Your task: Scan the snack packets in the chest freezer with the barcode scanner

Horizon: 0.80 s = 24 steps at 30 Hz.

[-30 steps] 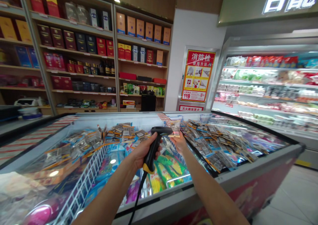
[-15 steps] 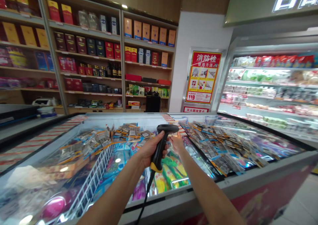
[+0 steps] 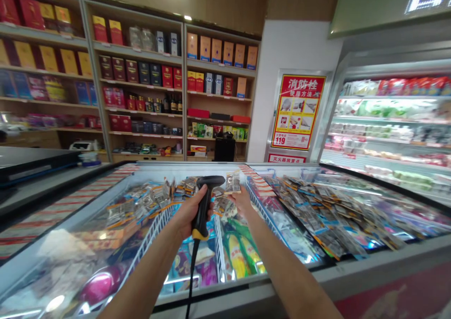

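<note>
The left hand [image 3: 188, 211] grips a black scanner [image 3: 205, 201] tightly. The right hand [image 3: 243, 200] pinches a small packet [image 3: 233, 182] above the freezer [image 3: 369, 267].

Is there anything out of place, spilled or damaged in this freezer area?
Nothing is spilled or broken. The left hand grips a black scanner, the right hand holds up a small packet. Only the flat packets in the freezer lie in loose, crooked heaps, not in rows.

bare forearms; left hand [image 3: 188, 212], right hand [image 3: 243, 200] bare.
</note>
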Each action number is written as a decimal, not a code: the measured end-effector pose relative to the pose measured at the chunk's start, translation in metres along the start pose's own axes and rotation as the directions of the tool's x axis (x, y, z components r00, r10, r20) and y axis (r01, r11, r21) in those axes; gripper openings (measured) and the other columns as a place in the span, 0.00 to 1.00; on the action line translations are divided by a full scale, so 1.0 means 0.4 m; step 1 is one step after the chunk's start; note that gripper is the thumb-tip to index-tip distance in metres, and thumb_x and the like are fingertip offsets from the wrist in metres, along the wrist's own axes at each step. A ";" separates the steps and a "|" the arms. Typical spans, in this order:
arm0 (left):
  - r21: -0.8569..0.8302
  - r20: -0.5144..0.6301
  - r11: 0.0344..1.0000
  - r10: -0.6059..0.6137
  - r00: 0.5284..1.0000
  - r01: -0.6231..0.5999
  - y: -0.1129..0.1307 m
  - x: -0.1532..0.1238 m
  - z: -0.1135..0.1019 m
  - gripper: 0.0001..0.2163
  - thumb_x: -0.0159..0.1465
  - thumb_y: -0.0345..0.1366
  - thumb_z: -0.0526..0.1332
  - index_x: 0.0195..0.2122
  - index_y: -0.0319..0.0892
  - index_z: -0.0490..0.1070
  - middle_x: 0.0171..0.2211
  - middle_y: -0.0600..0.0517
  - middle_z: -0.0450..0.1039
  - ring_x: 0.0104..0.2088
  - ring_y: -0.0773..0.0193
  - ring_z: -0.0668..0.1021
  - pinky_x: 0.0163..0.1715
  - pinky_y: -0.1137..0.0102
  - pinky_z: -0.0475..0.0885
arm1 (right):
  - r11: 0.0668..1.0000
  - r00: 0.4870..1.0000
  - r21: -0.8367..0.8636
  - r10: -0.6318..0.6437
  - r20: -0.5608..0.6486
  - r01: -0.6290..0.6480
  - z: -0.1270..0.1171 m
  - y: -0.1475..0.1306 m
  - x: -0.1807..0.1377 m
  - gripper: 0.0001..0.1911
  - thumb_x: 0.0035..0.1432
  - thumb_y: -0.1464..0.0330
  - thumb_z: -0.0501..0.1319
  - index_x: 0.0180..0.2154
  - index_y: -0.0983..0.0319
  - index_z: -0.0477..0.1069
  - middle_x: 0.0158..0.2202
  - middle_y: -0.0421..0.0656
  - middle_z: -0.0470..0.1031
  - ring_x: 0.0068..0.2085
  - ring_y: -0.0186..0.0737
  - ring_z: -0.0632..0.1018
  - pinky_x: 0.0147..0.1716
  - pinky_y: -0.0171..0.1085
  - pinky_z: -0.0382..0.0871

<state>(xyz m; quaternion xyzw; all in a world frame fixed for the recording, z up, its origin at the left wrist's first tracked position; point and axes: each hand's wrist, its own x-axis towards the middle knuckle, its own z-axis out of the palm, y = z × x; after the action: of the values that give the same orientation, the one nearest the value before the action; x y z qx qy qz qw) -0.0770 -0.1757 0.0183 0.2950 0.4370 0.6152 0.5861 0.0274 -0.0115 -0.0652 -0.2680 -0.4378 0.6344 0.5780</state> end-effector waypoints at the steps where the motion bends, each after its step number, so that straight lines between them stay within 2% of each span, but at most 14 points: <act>1: 0.001 -0.010 1.000 -0.016 1.000 0.016 -0.001 -0.007 -0.003 0.13 0.57 0.45 0.54 0.30 0.38 0.65 0.17 0.54 0.67 0.13 0.72 0.68 0.11 0.78 0.63 | 1.000 1.000 0.012 -0.004 0.000 0.004 0.011 0.003 -0.003 0.17 0.36 0.79 0.56 0.32 0.59 0.65 0.28 0.35 0.74 0.32 0.35 0.76 0.40 0.41 0.69; 9: -0.048 0.063 0.995 -0.089 0.994 0.092 -0.032 -0.043 0.017 0.14 0.58 0.45 0.54 0.28 0.37 0.65 0.16 0.53 0.67 0.13 0.73 0.68 0.11 0.78 0.62 | 0.998 0.999 0.055 -0.029 -0.044 0.032 0.038 0.019 -0.013 0.20 0.33 0.78 0.57 0.34 0.58 0.63 0.26 0.33 0.72 0.32 0.33 0.75 0.36 0.36 0.70; 16: -0.098 0.060 0.993 -0.055 0.997 0.061 -0.017 -0.052 0.012 0.14 0.57 0.45 0.54 0.27 0.37 0.64 0.17 0.53 0.66 0.13 0.74 0.68 0.12 0.79 0.63 | 0.999 0.999 -0.034 -0.033 -0.019 0.033 0.055 0.012 -0.023 0.20 0.33 0.76 0.57 0.35 0.59 0.64 0.28 0.34 0.72 0.31 0.33 0.74 0.32 0.34 0.69; 21: -0.094 0.107 0.992 -0.080 0.991 0.090 -0.010 -0.064 0.001 0.14 0.57 0.46 0.55 0.28 0.37 0.65 0.17 0.53 0.67 0.14 0.73 0.68 0.12 0.78 0.63 | 0.998 0.999 -0.041 -0.050 -0.002 0.049 0.061 0.023 -0.026 0.21 0.33 0.75 0.57 0.36 0.60 0.64 0.27 0.35 0.72 0.30 0.33 0.74 0.31 0.34 0.69; 24: -0.094 0.124 0.992 -0.069 0.990 0.081 -0.011 -0.069 0.005 0.14 0.57 0.45 0.55 0.28 0.37 0.65 0.17 0.54 0.66 0.14 0.74 0.68 0.12 0.79 0.62 | 0.992 0.999 -0.113 -0.054 -0.002 0.053 0.065 0.033 -0.023 0.20 0.35 0.74 0.56 0.37 0.60 0.64 0.28 0.36 0.72 0.31 0.34 0.75 0.32 0.34 0.69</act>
<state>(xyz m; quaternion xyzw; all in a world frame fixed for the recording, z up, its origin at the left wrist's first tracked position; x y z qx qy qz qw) -0.0694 -0.2024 0.0196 0.2855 0.3807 0.5948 0.6479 0.0007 -0.0262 -0.0657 -0.2900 -0.4787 0.5922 0.5796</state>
